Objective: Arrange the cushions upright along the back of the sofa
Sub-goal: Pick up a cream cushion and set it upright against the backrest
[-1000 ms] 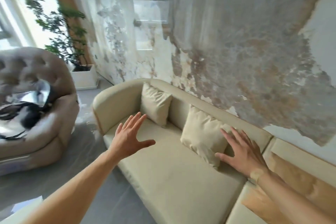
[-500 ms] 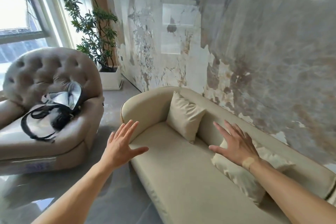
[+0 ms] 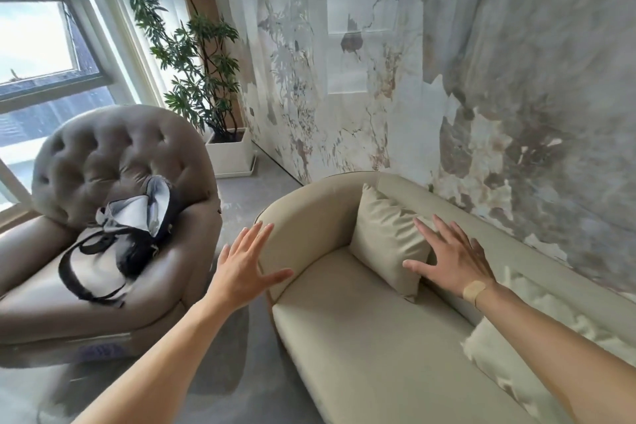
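Note:
A cream sofa [image 3: 361,327] runs along the marbled wall. One cream cushion [image 3: 382,234] stands upright in the sofa's left corner, leaning on the backrest. A second cream cushion [image 3: 509,365] lies against the backrest at the lower right, partly hidden by my right forearm. My right hand [image 3: 451,258] is open, fingers spread, at the right edge of the corner cushion; I cannot tell whether it touches. My left hand [image 3: 244,268] is open, fingers spread, hovering by the sofa's curved left armrest [image 3: 303,217]. Neither hand holds anything.
A tufted grey armchair [image 3: 110,162] stands to the left with a black and white bag [image 3: 117,248] on its seat. A potted plant in a white planter [image 3: 230,151] stands in the corner by the window. Grey floor lies between armchair and sofa.
The view has swung left along the sofa. My right hand left the second cushion and now sits at the corner cushion. My left hand moved from over the seat to the armrest.

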`<state>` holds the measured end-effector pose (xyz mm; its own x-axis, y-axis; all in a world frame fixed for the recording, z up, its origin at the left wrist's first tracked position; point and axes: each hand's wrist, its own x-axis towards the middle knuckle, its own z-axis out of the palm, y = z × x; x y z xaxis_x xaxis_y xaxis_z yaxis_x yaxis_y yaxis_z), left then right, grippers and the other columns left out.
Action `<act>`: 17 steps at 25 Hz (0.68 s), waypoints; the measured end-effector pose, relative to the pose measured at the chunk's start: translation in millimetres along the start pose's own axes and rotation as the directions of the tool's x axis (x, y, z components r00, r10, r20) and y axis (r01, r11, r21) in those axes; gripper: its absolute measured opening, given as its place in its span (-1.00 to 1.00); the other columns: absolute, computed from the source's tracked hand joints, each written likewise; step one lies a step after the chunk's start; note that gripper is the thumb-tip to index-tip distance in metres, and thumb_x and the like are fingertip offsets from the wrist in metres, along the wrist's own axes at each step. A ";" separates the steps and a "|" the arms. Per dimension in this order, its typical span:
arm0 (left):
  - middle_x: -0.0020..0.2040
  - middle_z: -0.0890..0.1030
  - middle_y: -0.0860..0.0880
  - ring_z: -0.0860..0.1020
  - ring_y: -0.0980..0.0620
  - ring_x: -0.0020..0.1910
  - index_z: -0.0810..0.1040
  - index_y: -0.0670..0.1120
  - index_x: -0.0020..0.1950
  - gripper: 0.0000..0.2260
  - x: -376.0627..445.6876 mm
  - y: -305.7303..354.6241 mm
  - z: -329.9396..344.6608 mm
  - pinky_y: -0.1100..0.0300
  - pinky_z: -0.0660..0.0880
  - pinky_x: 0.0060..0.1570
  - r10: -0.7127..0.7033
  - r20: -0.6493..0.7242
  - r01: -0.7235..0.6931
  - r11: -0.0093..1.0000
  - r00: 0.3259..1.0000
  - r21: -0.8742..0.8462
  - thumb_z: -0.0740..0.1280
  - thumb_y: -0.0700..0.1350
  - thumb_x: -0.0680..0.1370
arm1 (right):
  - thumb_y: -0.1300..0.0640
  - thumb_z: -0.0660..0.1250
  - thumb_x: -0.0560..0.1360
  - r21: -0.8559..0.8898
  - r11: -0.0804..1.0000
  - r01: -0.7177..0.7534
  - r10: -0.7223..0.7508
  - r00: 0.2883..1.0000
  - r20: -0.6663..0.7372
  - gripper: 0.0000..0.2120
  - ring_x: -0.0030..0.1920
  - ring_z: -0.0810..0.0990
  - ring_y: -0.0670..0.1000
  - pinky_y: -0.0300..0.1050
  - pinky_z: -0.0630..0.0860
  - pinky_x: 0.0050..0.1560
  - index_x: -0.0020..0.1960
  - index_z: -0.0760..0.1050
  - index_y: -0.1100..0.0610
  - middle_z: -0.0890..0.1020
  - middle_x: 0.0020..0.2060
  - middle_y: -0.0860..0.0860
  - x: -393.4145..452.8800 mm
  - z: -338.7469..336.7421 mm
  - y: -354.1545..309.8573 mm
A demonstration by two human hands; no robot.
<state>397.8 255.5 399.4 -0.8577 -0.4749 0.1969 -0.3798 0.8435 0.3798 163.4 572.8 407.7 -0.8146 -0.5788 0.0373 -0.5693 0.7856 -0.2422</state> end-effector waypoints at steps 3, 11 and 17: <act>0.61 0.04 0.11 -0.02 0.02 0.59 0.00 0.20 0.58 -0.05 51.6 -4.8 4.5 -0.16 0.04 0.50 0.018 0.010 -0.018 1.000 1.000 0.015 0.20 0.54 0.29 | -0.47 0.19 0.37 0.016 0.999 -0.035 0.035 0.999 -0.006 -0.15 0.57 -0.05 0.11 0.26 0.05 0.47 0.54 -0.09 -0.29 -0.05 0.59 -0.08 36.6 3.2 11.0; 0.61 0.03 0.07 -0.02 0.00 0.59 -0.01 0.18 0.59 -0.08 196.5 11.2 51.7 -0.10 0.00 0.51 0.189 0.105 -0.187 0.982 0.976 -0.022 0.25 0.48 0.34 | -0.49 0.17 0.36 0.049 0.962 -0.269 0.270 0.963 -0.015 -0.13 0.57 -0.03 0.10 0.27 0.09 0.46 0.54 -0.09 -0.27 -0.06 0.60 -0.07 88.3 13.1 65.6; 0.61 0.08 0.06 0.04 0.01 0.58 -0.03 0.11 0.60 -0.05 307.1 13.4 110.9 -0.08 0.06 0.51 0.348 0.195 -0.329 0.936 0.917 -0.127 0.29 0.45 0.35 | -0.45 0.22 0.37 0.059 0.864 -0.500 0.502 0.864 -0.036 -0.12 0.56 0.03 0.08 0.22 0.16 0.44 0.55 -0.07 -0.25 -0.03 0.59 -0.08 106.5 32.7 75.8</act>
<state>90.9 148.9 364.7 -0.9863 -0.0925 0.1364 -0.0295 0.9135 0.4058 37.1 563.6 361.6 -0.9937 -0.0975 -0.0549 -0.0780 0.9553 -0.2852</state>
